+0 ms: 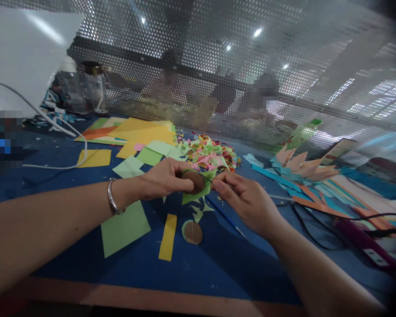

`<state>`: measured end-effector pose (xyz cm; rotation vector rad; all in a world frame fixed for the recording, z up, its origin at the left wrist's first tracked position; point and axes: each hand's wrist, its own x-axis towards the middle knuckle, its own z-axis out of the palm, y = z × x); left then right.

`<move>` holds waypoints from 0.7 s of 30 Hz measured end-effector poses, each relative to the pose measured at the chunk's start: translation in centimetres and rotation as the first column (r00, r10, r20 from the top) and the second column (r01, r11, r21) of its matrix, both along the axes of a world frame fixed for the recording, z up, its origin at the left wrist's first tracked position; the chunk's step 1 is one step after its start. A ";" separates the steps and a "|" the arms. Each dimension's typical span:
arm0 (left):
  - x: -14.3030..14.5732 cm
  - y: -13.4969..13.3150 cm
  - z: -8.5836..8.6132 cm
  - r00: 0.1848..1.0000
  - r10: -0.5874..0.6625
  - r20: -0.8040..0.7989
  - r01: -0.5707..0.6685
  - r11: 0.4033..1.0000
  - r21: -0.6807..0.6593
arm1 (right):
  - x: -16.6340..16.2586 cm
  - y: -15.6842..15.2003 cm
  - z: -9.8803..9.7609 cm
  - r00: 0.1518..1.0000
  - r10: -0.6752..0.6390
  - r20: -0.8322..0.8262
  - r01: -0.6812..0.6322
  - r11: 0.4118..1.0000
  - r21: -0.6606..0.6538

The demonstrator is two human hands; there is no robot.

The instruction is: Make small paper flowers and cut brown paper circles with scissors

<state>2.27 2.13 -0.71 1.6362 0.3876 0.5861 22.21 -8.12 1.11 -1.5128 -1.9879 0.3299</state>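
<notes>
Over a blue counter (135, 273), before a perforated screen (191, 35), keep the brown disc (198, 180), midway between both hands, pressed flat against the green paper (189, 198), both pinched in the closed left hand (165, 178). Guide the thin dark item (207, 178), too blurred to identify, lightly at the paper's right edge, gripped between thumb and fingers of the closed right hand (240, 193). Avoid bending the paper

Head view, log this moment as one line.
left hand: holds brown disc and green paper | right hand: pinches thin dark item | rest: second disc, yellow strip, paper scraps on blue table
</notes>
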 end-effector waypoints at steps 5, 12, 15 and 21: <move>0.0 0.0 -0.1 0.999 0.004 -0.038 -0.004 1.000 0.003 | 0.0 0.0 -0.2 1.000 0.012 -0.009 -0.012 1.000 -0.008; 0.1 -0.2 -0.1 0.999 0.001 -0.035 -0.002 0.999 -0.041 | -0.1 -0.1 0.0 1.000 0.013 -0.022 -0.013 1.000 -0.019; 0.1 -0.3 0.0 1.000 -0.013 -0.021 0.012 0.997 -0.075 | -0.1 -0.1 0.1 1.000 0.018 -0.026 -0.018 1.000 -0.017; 0.2 -0.2 -0.2 0.997 -0.066 0.033 0.070 0.991 -0.118 | -0.1 0.0 0.0 0.999 0.029 -0.024 -0.029 1.000 -0.001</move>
